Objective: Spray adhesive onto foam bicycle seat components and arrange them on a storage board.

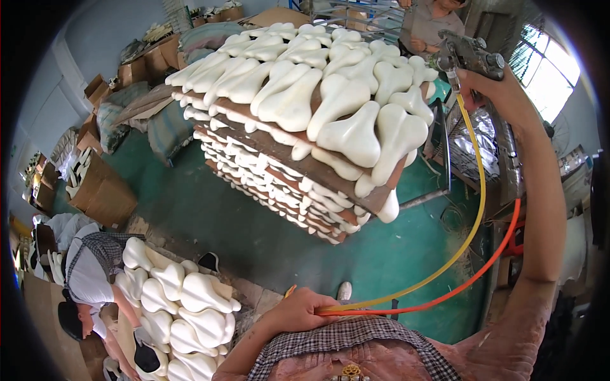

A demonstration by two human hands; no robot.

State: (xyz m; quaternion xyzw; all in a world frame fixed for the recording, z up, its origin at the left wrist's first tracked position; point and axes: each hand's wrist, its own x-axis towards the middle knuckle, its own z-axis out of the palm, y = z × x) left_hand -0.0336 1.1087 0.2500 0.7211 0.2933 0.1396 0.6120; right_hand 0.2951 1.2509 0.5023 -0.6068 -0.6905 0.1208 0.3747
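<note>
My right hand (484,86) is raised at the upper right, its fingers closed round a metal spray gun (452,66). A yellow hose (481,165) hangs from the gun and curves down toward my waist. Low in the middle, my left hand (304,310) is closed on the yellow hose and an orange hose (438,303) together. The orange hose rises to a metal pipe at the right. In front of me is a tall stack of boards (305,159), each layer covered with white bicycle saddle pieces (289,95).
At the lower left, a co-worker (95,273) bends over more white saddle pieces (200,289). Another person (435,28) stands behind the stack. A cardboard box (105,197) of white pieces stands left on the green floor (254,235). A metal bar (419,199) juts out near the stack's right corner.
</note>
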